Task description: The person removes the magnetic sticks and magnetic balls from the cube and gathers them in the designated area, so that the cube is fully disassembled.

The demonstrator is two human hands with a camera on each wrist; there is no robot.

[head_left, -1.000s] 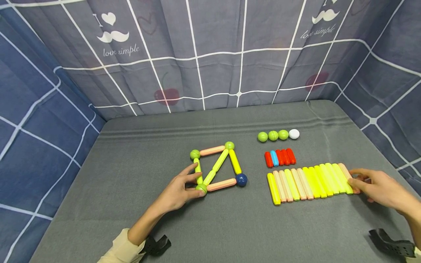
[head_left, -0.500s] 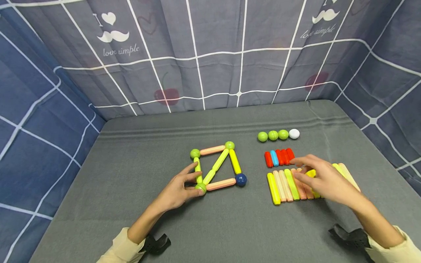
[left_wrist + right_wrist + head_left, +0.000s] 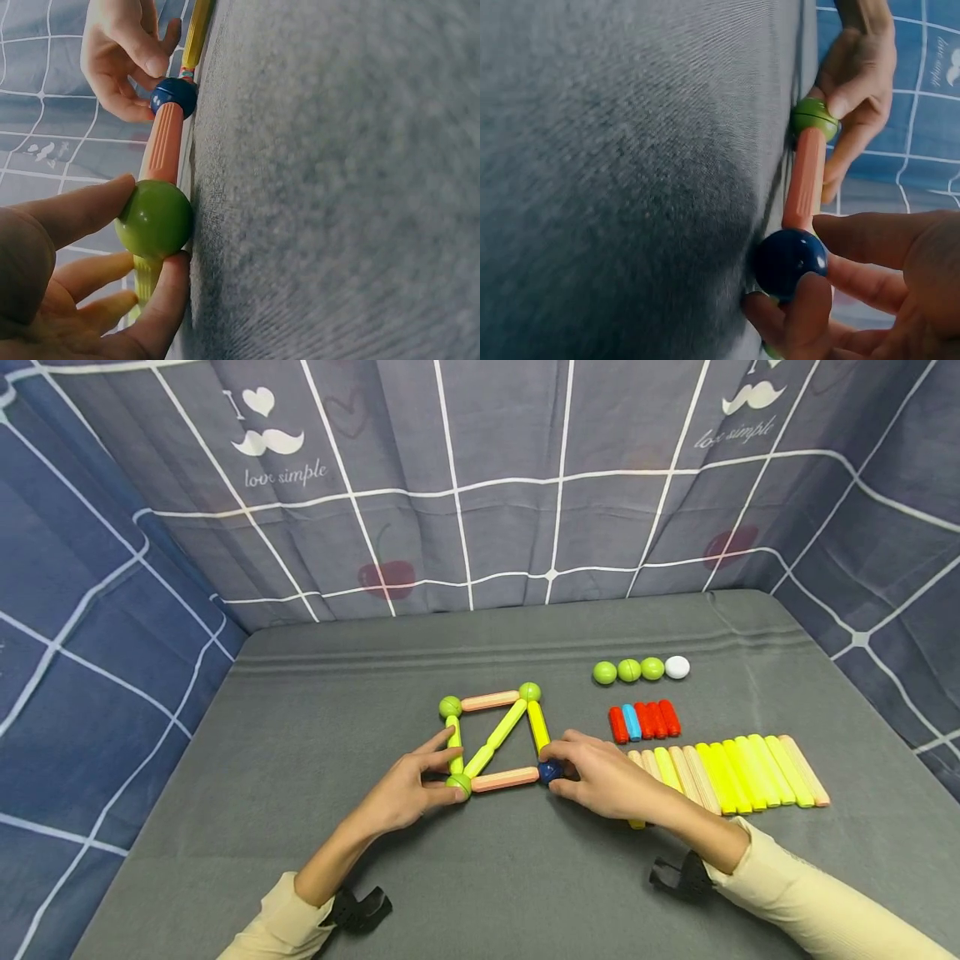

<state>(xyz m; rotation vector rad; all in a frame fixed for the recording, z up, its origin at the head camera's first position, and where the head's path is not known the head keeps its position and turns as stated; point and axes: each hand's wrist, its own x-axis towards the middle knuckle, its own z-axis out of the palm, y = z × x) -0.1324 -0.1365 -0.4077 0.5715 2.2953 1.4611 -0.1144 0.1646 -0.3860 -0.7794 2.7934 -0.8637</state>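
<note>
A flat four-sided frame of sticks and balls lies on the grey cloth. My left hand (image 3: 408, 789) pinches the green ball (image 3: 155, 219) at its near left corner between thumb and fingers. At the near right corner, the dark blue ball (image 3: 789, 262) is gripped by the fingertips of my right hand (image 3: 600, 775). An orange-pink stick (image 3: 506, 779) joins these two balls. Two more green balls mark the far corners, with another orange-pink stick (image 3: 490, 701) between them. Yellow-green sticks form a diagonal (image 3: 497, 737) and the left side; a yellow stick (image 3: 538, 727) forms the right side.
Right of the frame lies a row of yellow and pale pink sticks (image 3: 738, 772), partly hidden by my right hand and forearm. Behind it are short red sticks (image 3: 652, 720) with one blue stick (image 3: 632, 722). Farther back sit green balls (image 3: 628, 670) and a white ball (image 3: 677, 667). Curtains surround the table.
My right hand has swept left from the far right end of the stick row, across it, to the dark blue ball. My left hand stays at the green ball.
</note>
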